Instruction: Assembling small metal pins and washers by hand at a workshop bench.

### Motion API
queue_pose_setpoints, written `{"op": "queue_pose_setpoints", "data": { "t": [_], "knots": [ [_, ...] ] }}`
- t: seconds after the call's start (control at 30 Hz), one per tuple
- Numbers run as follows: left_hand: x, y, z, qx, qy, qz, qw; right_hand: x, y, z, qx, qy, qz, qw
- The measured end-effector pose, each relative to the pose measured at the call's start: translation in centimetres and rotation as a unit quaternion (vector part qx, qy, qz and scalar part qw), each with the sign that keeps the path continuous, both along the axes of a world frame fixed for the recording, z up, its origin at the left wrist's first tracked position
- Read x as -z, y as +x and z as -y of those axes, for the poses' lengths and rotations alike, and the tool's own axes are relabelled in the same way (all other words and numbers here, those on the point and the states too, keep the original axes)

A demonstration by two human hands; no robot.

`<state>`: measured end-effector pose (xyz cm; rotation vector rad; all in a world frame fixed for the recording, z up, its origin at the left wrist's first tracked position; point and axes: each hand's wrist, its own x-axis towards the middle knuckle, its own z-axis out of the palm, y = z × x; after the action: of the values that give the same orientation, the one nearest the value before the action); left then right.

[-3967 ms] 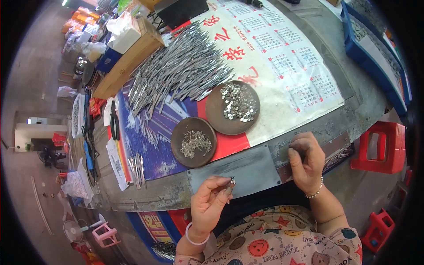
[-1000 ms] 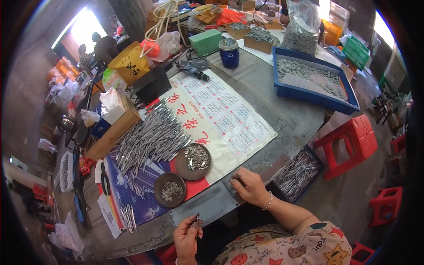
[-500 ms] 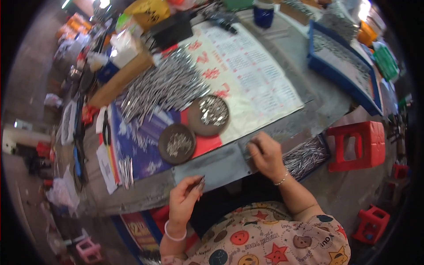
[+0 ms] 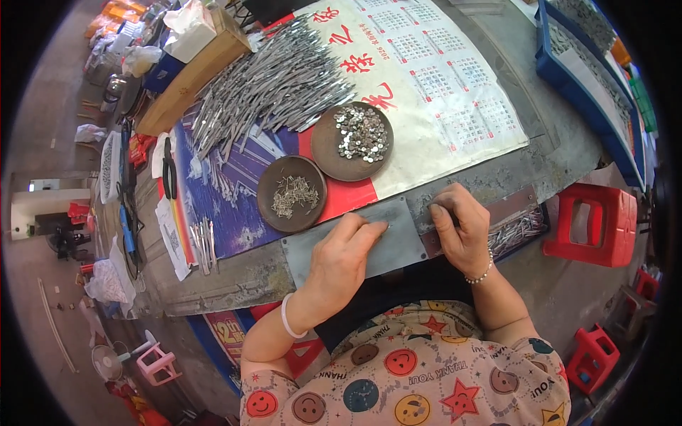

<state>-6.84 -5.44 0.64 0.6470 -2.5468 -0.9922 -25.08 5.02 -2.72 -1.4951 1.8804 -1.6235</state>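
My left hand (image 4: 343, 257) reaches over a grey metal plate (image 4: 398, 248) at the table's front edge. Its thumb and fingers come together low over the plate; whatever they pinch is too small or hidden to name. My right hand (image 4: 463, 226) is curled just past the plate's right end, thumb against the bent fingers, and what lies inside is hidden. Beyond the plate stand two round brown dishes: one dish (image 4: 266, 186) has small thin metal pins (image 4: 295, 196), the other (image 4: 328, 162) small shiny metal discs (image 4: 362, 133).
A large heap of thin grey metal strips (image 4: 273, 89) lies behind the dishes, beside a printed calendar sheet (image 4: 433, 135). Black-handled pliers (image 4: 169, 170) and a few strips (image 4: 204, 245) are at left. A blue tray (image 4: 579, 78) stands far right, a red stool (image 4: 590, 227) nearer.
My left hand has moved right and forward from the plate's near left corner onto its middle. My right hand has shifted slightly right. The whole view has tilted and moved closer.
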Motion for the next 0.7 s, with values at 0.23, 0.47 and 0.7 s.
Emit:
{"op": "queue_pose_setpoints", "data": {
  "t": [0.23,0.47,0.7],
  "knots": [
    [0.0,-1.0,1.9,0.084,-0.082,0.101,0.988,0.0,-0.2,0.4,-0.004,0.004,0.001,1.000],
    [-0.7,2.3,2.8,0.080,-0.093,0.149,0.981,-0.1,-0.6,0.4,-0.011,0.009,0.000,1.000],
    [-0.7,0.6,2.2,0.078,-0.084,0.127,0.985,-0.1,-0.4,0.2,-0.011,-0.005,0.005,1.000]
  ]
}}
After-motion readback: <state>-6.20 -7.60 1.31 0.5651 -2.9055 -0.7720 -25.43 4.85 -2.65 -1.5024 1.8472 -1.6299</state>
